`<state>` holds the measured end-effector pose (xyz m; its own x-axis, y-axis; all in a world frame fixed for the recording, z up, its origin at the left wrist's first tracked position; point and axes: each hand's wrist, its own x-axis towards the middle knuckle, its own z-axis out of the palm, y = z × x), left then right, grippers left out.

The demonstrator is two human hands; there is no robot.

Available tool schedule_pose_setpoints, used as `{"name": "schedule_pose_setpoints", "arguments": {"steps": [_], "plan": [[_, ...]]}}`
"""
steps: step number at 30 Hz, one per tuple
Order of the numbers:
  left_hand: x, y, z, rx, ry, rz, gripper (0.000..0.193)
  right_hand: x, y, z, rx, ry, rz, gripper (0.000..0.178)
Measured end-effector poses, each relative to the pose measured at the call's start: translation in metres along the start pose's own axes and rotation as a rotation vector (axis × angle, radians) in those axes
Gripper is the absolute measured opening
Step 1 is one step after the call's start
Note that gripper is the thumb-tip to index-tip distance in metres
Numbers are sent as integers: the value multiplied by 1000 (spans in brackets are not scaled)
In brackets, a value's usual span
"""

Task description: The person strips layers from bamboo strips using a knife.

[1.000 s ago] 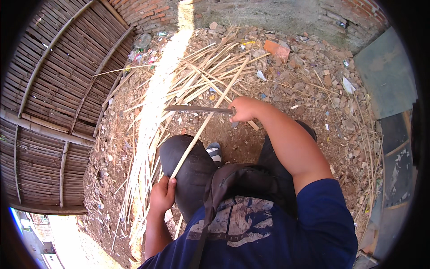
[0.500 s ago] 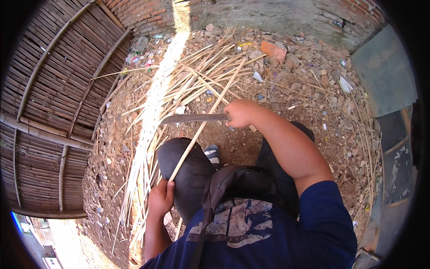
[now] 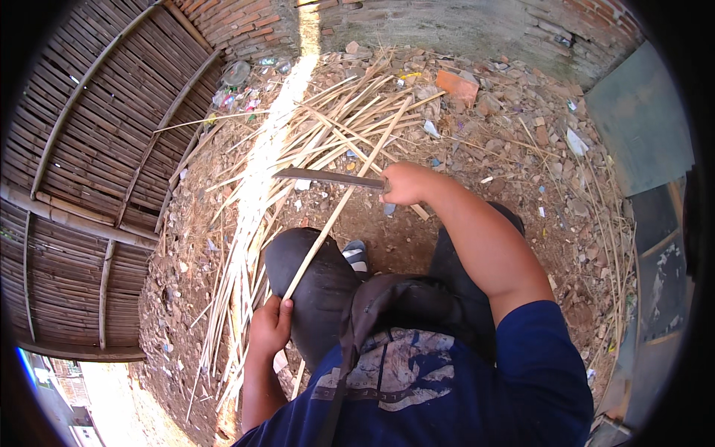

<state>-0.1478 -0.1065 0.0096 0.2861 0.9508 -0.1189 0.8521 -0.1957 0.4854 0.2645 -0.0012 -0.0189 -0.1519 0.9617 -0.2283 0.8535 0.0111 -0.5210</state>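
A long pale bamboo strip slants from beside my left knee up and away to the right. Its near end is gripped by my left hand, thumb lying along it. My right hand is closed round the handle of a machete. The dark blade points left and crosses the strip a little beyond my knees; whether its edge touches the strip I cannot tell. Past the blade, the strip's far end reaches over a heap of similar bamboo strips.
More strips lie along my left in a band of sunlight. A slatted bamboo wall stands at left, a brick wall at the back, grey panels at right. Rubble, litter and a broken orange brick cover the ground.
My right hand and the machete have moved slightly away from me along the strip, and the blade now tilts with its tip higher. My left hand keeps its hold near the knee.
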Motion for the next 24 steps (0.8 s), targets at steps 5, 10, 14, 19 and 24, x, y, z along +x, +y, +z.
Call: {"name": "schedule_pose_setpoints", "arguments": {"steps": [5, 10, 14, 19, 24], "plan": [[1, 2, -1, 31, 22, 45, 40, -9, -7, -5, -118, -18, -4, 48], [0, 2, -1, 12, 5, 24, 40, -15, -22, -6, -119, -15, -55, 47], [0, 0, 0, 24, 4, 13, 40, -5, -8, 4, -86, 17, -127, 45], [2, 6, -3, 34, -6, 0, 41, 12, 4, 13, -105, -99, -39, 50], [1, 3, -3, 56, 17, 8, 40, 7, 0, 10, -86, -71, -29, 49]]}}
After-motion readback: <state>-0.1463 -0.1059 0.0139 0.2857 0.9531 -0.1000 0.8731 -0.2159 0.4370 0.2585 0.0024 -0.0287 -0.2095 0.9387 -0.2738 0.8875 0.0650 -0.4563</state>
